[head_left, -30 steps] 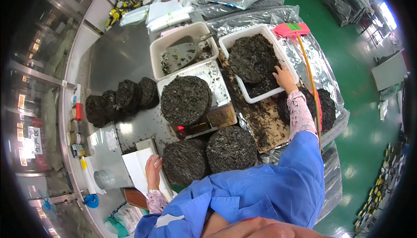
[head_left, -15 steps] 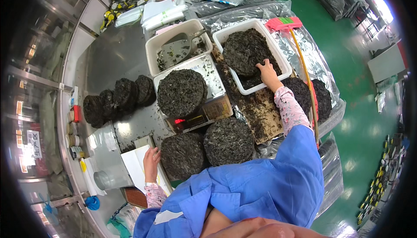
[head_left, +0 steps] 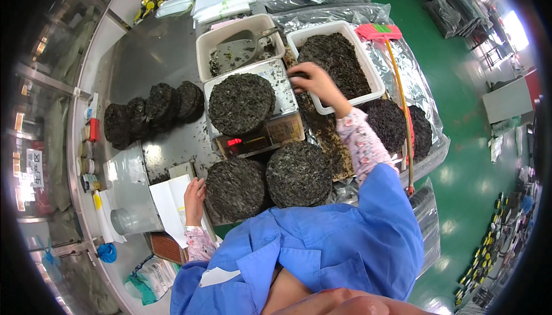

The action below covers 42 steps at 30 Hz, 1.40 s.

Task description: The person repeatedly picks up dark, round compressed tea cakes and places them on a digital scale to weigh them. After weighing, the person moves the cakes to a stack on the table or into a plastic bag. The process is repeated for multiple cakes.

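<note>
Squarely on the scale's smooth metal plate lies a dark disc, thick, round, its face rough with matted flakes. Two more, the coarse near discs, lie side by side just on the person's side of the scale. To its right, a white plastic tub with rounded corners holds loose-looking dark shreds.

The right hand is just beside the scale's right edge, fingers curled and blurred; something dark shows at the tips, but I cannot tell whether they are clamped on it. The left hand, near-left of the scale, has its fingers loosely apart beside a near disc and white paper.

Beyond the scale's far-left corner stretches bare metal desk; between scale and tub runs only a narrow, crumb-strewn strip. A cream tub with a scoop blocks the scale's far side, a row of discs stands to its left, and a pink broom lies beyond the white tub, to the scale's far right.
</note>
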Available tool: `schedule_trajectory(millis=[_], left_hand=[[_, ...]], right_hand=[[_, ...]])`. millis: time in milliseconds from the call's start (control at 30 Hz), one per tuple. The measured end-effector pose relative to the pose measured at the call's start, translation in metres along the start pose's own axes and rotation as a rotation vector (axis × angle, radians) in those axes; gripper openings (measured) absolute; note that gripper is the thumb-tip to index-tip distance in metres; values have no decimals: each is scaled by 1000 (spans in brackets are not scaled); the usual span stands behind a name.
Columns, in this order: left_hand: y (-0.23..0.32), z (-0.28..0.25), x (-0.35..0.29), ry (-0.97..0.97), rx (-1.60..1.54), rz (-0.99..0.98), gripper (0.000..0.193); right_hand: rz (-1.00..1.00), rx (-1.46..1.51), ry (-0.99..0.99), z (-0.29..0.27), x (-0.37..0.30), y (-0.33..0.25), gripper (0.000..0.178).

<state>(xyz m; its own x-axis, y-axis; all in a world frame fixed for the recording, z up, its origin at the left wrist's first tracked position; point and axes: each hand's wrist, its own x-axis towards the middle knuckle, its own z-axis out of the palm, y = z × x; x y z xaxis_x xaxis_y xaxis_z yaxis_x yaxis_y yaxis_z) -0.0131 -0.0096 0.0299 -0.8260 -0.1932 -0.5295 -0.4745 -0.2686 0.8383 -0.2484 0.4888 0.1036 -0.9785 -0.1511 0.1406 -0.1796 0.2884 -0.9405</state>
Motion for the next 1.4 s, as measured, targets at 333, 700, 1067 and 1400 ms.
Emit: schedule_trajectory(millis=[333, 700, 1067, 1400], left_hand=[[1, -5, -21, 31, -47, 54, 50], [-39, -77, -39, 238, -138, -96, 47], [-79, -119, -78, 325, -135, -199, 51], [-24, -60, -51, 181, 71, -66, 49]], right_hand=[[90, -4, -115, 32, 31, -32, 43], [313, -818, 566, -159, 80, 244, 53], [165, -917, 560, -158, 92, 220, 19], [35, 111, -27, -1, 33, -5, 19]])
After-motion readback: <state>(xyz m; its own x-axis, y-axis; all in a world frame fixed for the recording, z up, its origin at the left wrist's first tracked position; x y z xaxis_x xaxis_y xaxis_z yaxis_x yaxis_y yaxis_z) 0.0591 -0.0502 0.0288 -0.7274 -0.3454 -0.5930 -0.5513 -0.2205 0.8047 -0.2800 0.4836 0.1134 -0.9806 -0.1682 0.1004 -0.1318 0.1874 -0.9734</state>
